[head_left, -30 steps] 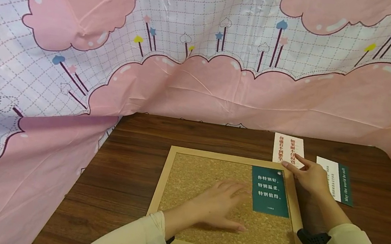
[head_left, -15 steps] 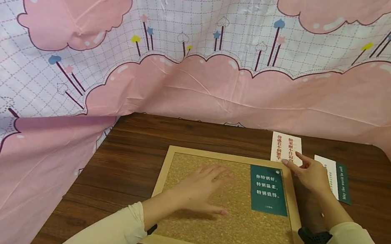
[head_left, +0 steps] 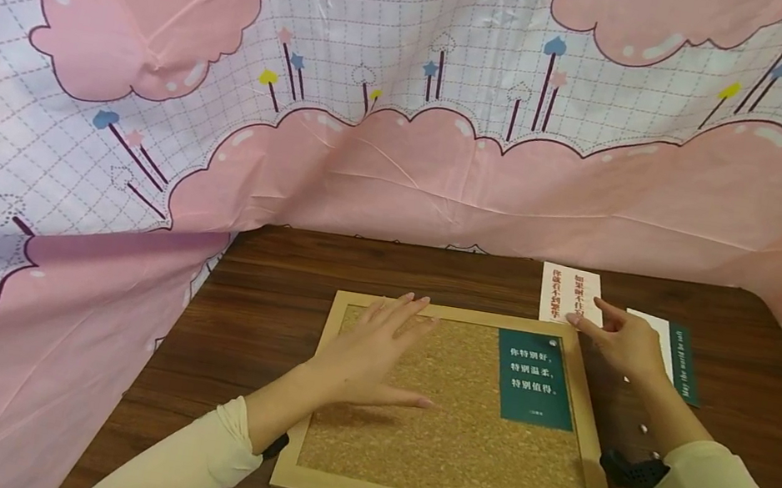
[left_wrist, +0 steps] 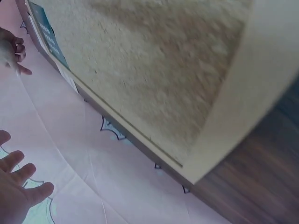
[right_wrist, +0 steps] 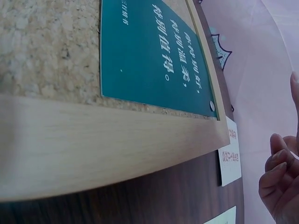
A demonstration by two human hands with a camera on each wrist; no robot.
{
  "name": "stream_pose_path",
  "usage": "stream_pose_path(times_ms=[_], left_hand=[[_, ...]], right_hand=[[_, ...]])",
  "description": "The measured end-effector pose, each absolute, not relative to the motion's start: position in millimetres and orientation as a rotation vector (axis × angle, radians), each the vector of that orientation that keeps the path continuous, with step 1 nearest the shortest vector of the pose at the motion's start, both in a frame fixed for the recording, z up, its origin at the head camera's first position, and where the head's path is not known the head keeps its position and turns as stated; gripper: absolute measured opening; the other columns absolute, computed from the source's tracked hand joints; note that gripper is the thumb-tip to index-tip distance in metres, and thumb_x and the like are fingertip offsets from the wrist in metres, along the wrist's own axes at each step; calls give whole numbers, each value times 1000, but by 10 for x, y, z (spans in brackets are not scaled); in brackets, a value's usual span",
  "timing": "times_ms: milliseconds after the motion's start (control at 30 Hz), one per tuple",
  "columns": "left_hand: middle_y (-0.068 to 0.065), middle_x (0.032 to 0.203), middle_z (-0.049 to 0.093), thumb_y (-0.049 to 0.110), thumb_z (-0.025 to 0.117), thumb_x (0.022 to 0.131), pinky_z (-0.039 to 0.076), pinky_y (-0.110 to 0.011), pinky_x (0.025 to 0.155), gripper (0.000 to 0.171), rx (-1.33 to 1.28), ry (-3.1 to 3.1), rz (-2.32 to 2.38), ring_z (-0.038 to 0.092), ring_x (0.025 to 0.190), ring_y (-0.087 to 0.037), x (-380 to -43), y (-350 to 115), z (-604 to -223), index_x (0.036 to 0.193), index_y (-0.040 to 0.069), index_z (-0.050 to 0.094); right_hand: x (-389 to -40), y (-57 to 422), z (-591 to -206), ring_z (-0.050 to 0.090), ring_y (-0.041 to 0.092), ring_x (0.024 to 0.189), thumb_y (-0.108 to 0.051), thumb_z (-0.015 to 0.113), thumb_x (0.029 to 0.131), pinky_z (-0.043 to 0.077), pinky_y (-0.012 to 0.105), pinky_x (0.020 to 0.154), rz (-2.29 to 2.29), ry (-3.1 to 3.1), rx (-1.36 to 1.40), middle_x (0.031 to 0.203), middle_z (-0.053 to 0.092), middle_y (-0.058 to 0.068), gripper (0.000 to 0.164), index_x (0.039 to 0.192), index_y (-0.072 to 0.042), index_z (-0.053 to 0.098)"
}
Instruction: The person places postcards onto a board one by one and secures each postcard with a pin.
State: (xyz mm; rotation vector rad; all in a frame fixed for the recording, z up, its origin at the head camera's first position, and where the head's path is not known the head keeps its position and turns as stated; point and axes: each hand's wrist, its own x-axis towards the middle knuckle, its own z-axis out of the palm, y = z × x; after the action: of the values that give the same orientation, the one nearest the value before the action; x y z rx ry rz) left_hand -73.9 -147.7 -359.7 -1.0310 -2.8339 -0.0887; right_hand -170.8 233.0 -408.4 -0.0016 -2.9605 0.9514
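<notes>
A cork board (head_left: pixel 452 447) in a pale wooden frame lies on the dark table. In its far right corner is a green card (head_left: pixel 537 397) with white lettering, a small white pin (head_left: pixel 553 343) at the card's top right. Over the board's left part my left hand (head_left: pixel 366 358) hovers with fingers spread, holding nothing. My right hand (head_left: pixel 622 346) is just beyond the board's far right corner, in front of a white card (head_left: pixel 566 291) with red lettering. Its thumb and index finger are apart, the other fingers loosely curled (right_wrist: pixel 280 182); nothing shows between them.
Right of the board lie another white card (head_left: pixel 657 339) and a green card (head_left: pixel 680 380), partly behind the right hand. Small white pieces (head_left: pixel 644 428) sit on the table near the right wrist. A patterned pink-and-white cloth (head_left: pixel 402 170) hangs behind and left of the table (head_left: pixel 252 257).
My left hand has moved left across the board, away from the green card. The right hand stays near the far right corner. The view has shifted slightly.
</notes>
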Motion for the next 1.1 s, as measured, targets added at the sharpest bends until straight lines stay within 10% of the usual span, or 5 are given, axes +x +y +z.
stream_pose_path(times_ms=[667,1100], left_hand=[[-12,156,31,71,65,76,36,-50,113,99,-947,-2695,-263,30,146,-29,-661,-1919,-3566,150,13,36],[-5,161,19,80,58,72,41,-56,106,109,-701,-2917,-402,20,149,-32,-420,-2336,-3748,156,23,20]], right_hand=[[-1705,2488,-3990,47,19,64,-64,57,87,35,29,47,935,-2921,-15,87,64,17,84,144,-3,44],[-1709,2745,-3870,55,47,105,-60,54,91,47,53,73,928,-2896,-50,118,60,32,81,150,-8,35]])
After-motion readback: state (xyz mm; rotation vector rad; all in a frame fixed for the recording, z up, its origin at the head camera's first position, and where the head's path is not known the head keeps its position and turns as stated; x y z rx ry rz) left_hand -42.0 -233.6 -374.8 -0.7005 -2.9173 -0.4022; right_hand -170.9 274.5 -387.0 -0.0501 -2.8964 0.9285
